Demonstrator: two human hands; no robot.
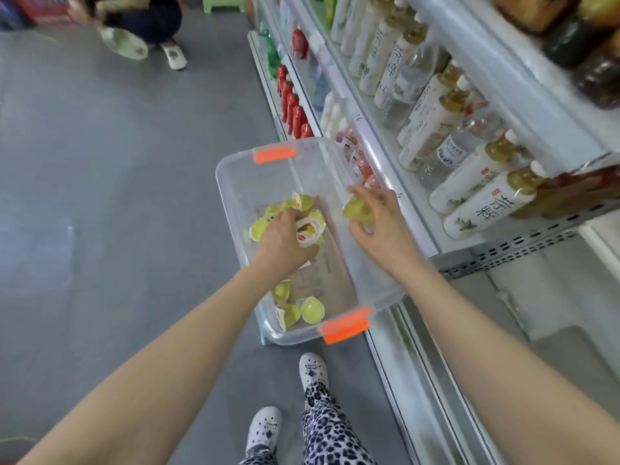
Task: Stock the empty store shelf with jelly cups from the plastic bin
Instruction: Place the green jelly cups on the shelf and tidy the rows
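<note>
Nearest, below both forearms, two white clog shoes point(265, 427) and leopard-print trousers point(332, 427) stand on the grey floor point(100, 196). Just ahead of them sits a clear plastic bin with orange latches point(228, 203), close beside the foot of the white store shelving point(412, 229).

Under the left wrist, at the bin's near end, lie a few loose yellow-green jelly cups point(312, 309). The left hand point(285, 239) reaches down into the bin. Its fingers are curled round a white-lidded jelly cup point(307, 231) on top of a small heap of cups point(258, 228). The right hand point(382, 229) is over the bin's right side, level with the left hand. Its thumb and fingers pinch a single pale green jelly cup point(357, 211), held clear of the heap.

Right of the right hand, white-labelled tea bottles point(483, 209) stand in rows on a shelf. Beyond both hands, red bottles point(293, 112) line a lower shelf. Farthest off, past the left hand, a crouching person point(144, 25) shows only as a blur.
</note>
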